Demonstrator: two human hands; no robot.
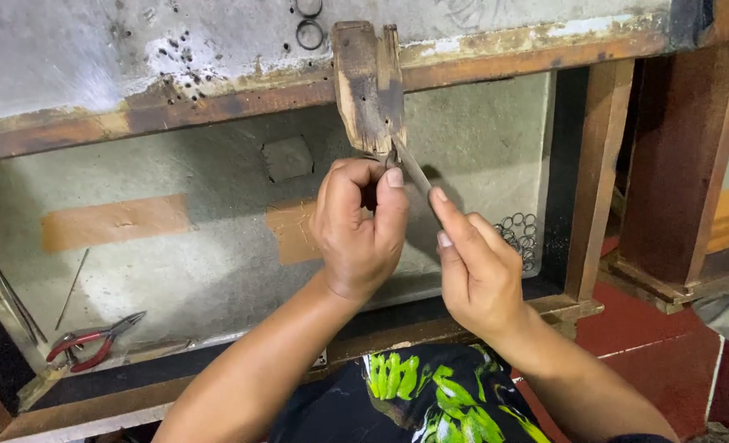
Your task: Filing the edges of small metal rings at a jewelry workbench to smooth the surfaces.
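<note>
A worn wooden peg (367, 86) sticks out from the edge of the workbench (93, 123). My left hand (358, 230) is closed in a fist just under the peg's tip; whatever it pinches is hidden by the fingers. My right hand (473, 267) grips a thin flat metal file (413, 168), whose tip rests against the peg's lower end beside my left thumb. Both hands almost touch each other.
Red-handled pliers (93, 340) and a thin metal rod (73, 287) lie in the grey tray (200, 271) below. A cluster of small metal rings (520, 234) lies at the tray's right. Two rings (309, 25) sit on the bench top. A rusty post (598, 164) stands right.
</note>
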